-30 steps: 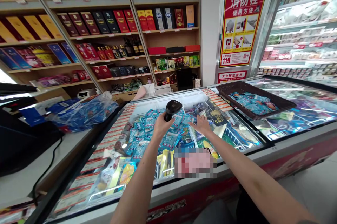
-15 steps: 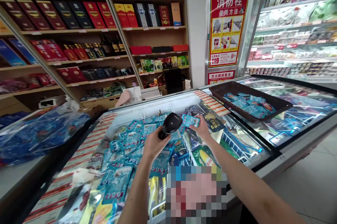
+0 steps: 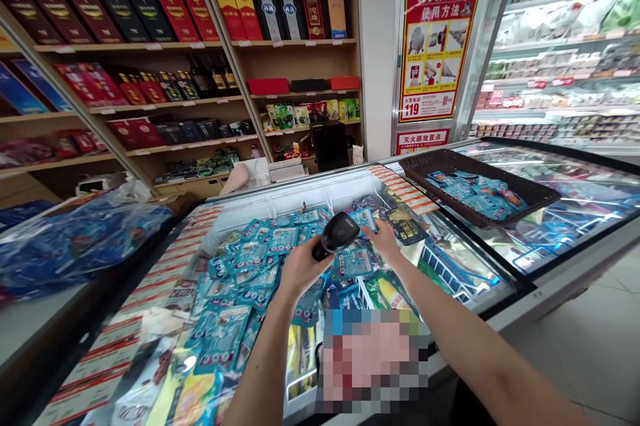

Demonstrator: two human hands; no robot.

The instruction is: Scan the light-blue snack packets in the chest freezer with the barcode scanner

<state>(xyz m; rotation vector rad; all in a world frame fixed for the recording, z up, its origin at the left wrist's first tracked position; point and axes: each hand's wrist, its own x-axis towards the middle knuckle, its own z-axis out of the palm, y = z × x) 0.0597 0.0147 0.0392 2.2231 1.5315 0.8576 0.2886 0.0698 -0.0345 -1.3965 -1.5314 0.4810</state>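
My left hand (image 3: 304,268) is wrapped round the grip of a black handheld barcode scanner (image 3: 341,231), its head pointing right. Pinched in the fingers of my right hand (image 3: 386,241) is a small blue snack packet (image 3: 363,219), partly hidden behind the scanner's head. Below the scanner, between my hands, another blue packet (image 3: 353,262) lies flat on the freezer's glass top. To the left of my left hand, many more of these blue packets (image 3: 250,256) are spread in overlapping layers on the glass.
A dark brown plastic tray (image 3: 540,198) holding several blue packets stands on the freezer to the right. Frozen goods and white wire baskets (image 3: 440,266) show through the glass. At far left is a clear plastic bag (image 3: 85,239) of blue packets. Shelves (image 3: 295,46) of boxes stand behind.
The scanner has shifted slightly right, towards the packet in my right hand. A blue packet now shows on the glass below the scanner. The view has tilted down a little.
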